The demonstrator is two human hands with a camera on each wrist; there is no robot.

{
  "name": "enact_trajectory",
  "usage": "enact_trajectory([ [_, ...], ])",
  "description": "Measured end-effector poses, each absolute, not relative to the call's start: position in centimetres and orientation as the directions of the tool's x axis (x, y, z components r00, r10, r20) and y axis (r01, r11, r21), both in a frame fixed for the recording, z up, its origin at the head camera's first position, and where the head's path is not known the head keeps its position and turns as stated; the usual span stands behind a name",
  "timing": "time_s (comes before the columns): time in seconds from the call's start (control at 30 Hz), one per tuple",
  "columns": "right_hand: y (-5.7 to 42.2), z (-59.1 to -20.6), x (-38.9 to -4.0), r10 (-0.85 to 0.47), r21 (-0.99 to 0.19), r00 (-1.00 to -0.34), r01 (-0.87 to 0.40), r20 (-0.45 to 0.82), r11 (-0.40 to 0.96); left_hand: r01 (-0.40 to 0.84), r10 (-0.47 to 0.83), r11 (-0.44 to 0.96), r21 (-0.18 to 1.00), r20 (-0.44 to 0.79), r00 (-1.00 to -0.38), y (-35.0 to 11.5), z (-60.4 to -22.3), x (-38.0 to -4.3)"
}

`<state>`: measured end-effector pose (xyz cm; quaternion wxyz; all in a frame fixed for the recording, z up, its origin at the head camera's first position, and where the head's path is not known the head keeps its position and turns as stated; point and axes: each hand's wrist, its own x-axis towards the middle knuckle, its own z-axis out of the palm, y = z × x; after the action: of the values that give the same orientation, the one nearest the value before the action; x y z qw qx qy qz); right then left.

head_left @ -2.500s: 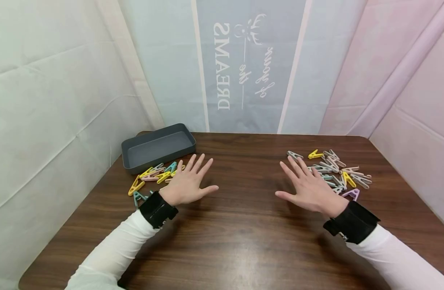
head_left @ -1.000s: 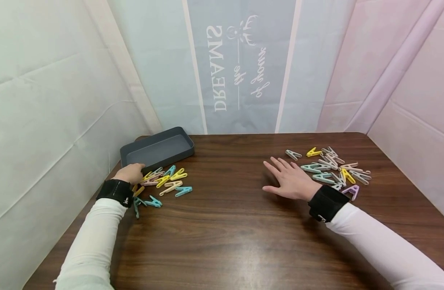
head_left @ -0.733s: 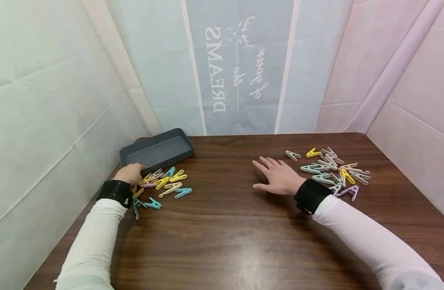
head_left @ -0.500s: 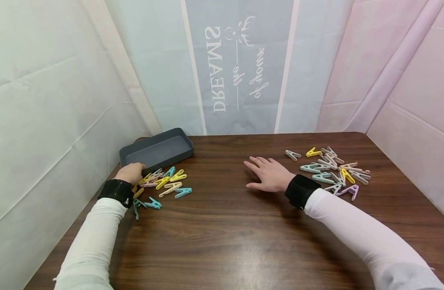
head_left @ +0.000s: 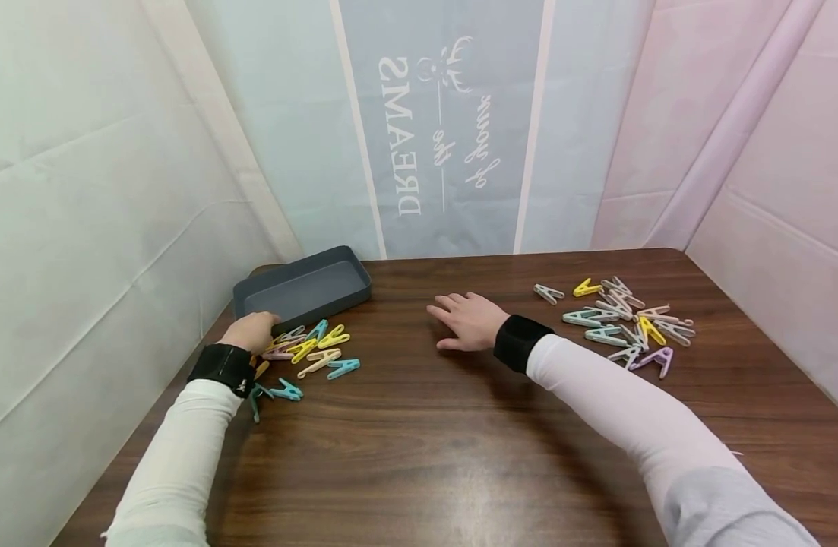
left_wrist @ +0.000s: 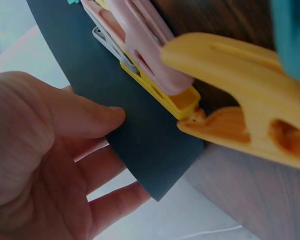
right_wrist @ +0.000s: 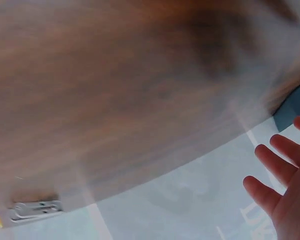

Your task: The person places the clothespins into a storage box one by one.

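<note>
My left hand (head_left: 248,332) grips the near-left corner of a dark grey rectangular tray (head_left: 316,287). In the left wrist view, the thumb presses on the outside of the tray wall (left_wrist: 147,135) and the fingers curl over its other side. Right beside that wall lie plastic clothespins, among them an orange clothespin (left_wrist: 250,100) and a pink clothespin (left_wrist: 145,45). My right hand (head_left: 475,320) is over the middle of the table, fingers spread and holding nothing. In the right wrist view, the tray's end (right_wrist: 294,106) shows beyond its fingertips.
Several clothespins, including a blue clothespin (head_left: 343,368) and a cream clothespin (head_left: 319,363), lie in front of the tray. Another loose group, with a purple clothespin (head_left: 656,361), lies at the right of the brown table (head_left: 419,456). Cloth curtains (head_left: 460,129) stand behind and at both sides.
My left hand went from above the clothespins to the tray corner and took hold of it. The tray has shifted slightly right. My right hand moved left, away from the right-hand clothespins.
</note>
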<state>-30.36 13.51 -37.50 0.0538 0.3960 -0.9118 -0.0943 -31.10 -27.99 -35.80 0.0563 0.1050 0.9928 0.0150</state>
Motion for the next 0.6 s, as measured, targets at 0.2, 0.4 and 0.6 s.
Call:
enact_trajectory([
  [0.2,11.7,-36.3,-30.6,-0.746,0.219,-0.666,-0.726,0.013,0.652,0.243,0.247,0.969,0.049,-0.101,-0.964,-26.9,-35.7,-31.4],
  [0.4,10.3,-35.8,-31.1,-0.75,0.229,-0.661,-0.727,0.024,0.647,0.277,0.28,0.96,0.047,-0.096,-0.955,-25.9,-35.8,-31.9],
  [0.6,9.0,-35.8,-31.7,-0.725,0.221,-0.687,-0.7,0.049,0.679,0.315,0.319,0.947,0.056,-0.093,-0.943,-24.7,-36.1,-32.1],
])
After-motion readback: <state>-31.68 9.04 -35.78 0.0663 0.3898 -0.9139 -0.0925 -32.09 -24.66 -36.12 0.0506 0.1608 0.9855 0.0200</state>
